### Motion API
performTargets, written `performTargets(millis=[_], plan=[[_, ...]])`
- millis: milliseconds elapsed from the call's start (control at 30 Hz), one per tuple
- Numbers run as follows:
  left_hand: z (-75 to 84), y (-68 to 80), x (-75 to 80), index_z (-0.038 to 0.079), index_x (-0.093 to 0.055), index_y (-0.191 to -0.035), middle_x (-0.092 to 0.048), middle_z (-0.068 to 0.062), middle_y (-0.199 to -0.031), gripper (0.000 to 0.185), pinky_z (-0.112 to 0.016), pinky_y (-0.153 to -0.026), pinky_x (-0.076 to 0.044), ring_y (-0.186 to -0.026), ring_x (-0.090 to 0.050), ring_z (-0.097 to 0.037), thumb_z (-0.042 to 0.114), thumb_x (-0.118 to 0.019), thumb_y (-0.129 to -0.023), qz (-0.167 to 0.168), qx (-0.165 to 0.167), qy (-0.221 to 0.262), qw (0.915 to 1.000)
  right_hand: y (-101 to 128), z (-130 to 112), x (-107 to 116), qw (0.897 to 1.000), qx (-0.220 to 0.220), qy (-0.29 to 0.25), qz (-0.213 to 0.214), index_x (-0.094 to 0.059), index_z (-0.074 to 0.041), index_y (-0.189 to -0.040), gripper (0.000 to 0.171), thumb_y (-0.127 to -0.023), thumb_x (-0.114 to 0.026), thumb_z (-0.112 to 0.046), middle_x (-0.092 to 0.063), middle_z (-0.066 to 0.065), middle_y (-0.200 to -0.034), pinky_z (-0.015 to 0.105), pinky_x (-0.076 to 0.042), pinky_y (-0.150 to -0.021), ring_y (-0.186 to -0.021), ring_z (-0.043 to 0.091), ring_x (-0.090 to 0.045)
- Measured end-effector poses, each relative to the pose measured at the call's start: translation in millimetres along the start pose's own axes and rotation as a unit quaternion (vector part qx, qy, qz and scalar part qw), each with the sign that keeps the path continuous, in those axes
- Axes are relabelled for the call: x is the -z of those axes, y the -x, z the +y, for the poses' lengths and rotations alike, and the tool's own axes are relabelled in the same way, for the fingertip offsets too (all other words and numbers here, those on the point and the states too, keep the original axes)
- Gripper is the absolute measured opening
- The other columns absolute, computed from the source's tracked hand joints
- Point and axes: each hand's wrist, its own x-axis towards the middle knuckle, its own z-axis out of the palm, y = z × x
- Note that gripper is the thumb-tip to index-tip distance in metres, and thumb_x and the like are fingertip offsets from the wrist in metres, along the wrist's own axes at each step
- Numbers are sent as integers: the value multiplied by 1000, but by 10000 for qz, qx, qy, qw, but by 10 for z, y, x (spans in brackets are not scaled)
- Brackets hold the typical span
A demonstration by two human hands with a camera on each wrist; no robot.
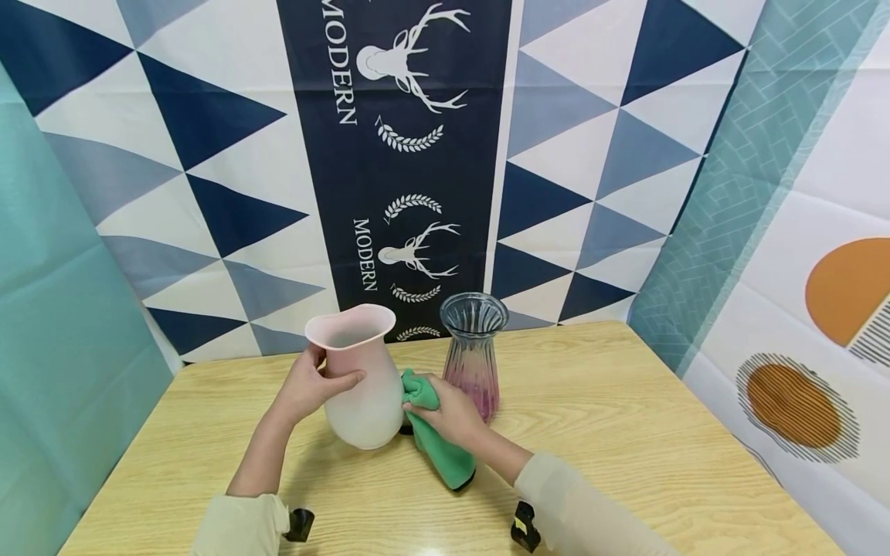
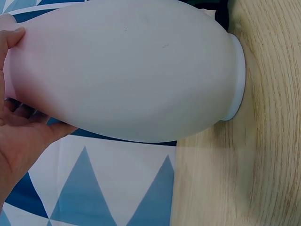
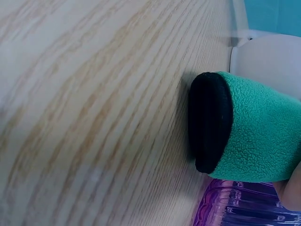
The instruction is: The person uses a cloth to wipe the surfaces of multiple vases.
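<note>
The left hand (image 1: 309,386) grips the pink vase (image 1: 359,378) at its narrow neck, thumb on the near side and fingers (image 2: 14,37) curled round the far side, just under the flared rim. The vase stands on the counter (image 1: 626,432), toward its back left of centre; in the head view it leans slightly, and the left wrist view shows its base (image 2: 237,77) meeting the wood. Its colour fades from pink at the rim to white at the belly.

The right hand (image 1: 452,413) holds a green cloth (image 1: 434,436), fingers closed over its upper end and pressing that end against the vase's right side. The rest of the cloth hangs down toward the counter, and its lower end, lined in black (image 3: 209,122), lies on the wood.

Just behind the right hand stands a ribbed glass vase (image 1: 473,351), clear at the mouth and purple toward the bottom, upright and near the pink vase without touching it.

A cloth backdrop (image 1: 417,154) with blue triangles and deer heads hangs behind the counter. Both forearms wear pale sleeves (image 1: 239,525).
</note>
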Motion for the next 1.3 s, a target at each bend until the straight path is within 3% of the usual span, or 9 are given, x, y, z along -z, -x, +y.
performTargets(millis=[300, 567, 733, 867, 1133, 1300], plan=[[-6, 26, -12, 11, -34, -137, -44, -12, -134, 72, -52, -100, -42, -122, -45, -31, 21, -76, -79, 118, 101, 5, 9999, 35, 4, -3, 9980, -40, 598, -193, -54, -17, -125, 48, -85, -65, -42, -65, 5, -115, 40, -53, -82, -103, 22, -63], [-20, 70, -53, 17, -35, -137, -46, -8, -133, 74, -54, -103, -38, -121, -44, -27, 28, -77, -77, 391, -13, -129, 9992, 99, -10, 47, 9996, -205, 180, 17, -54, -18, -127, 51, -83, -68, -41, -65, 4, -118, 40, -52, -85, -105, 22, -63], [0, 129, -68, 21, -38, -136, -48, -4, -131, 76, -54, -102, -39, -122, -44, -25, 32, -80, -74, 765, -122, -165, 9969, 146, -44, 137, 9994, -173, -119, 279, -54, -17, -127, 52, -83, -68, -42, -65, 5, -117, 39, -52, -83, -102, 22, -63], [30, 192, -97, 17, -40, -136, -48, -5, -131, 75, -49, -101, -40, -122, -44, -23, 29, -80, -74, 1176, -21, -100, 9930, 186, -41, 227, 9974, -172, -402, 572, -56, -17, -125, 51, -82, -69, -40, -66, 5, -115, 36, -52, -80, -100, 21, -63], [86, 327, -201, 12, -43, -132, -48, -6, -126, 71, -41, -95, -40, -113, -48, -20, 27, -81, -73, 2029, 111, 38, 9791, 290, 47, 536, 9911, -375, -829, 970, -56, -19, -126, 52, -79, -75, -29, -65, 4, -116, 33, -52, -78, -99, 20, -63], [94, 382, -275, 9, -46, -127, -50, -7, -120, 67, -38, -91, -42, -106, -49, -20, 27, -81, -73, 2396, 52, -17, 9709, 367, 155, 771, 9919, -178, -713, 1034, -54, -19, -128, 54, -80, -73, -32, -65, 5, -118, 35, -52, -81, -103, 21, -62]])
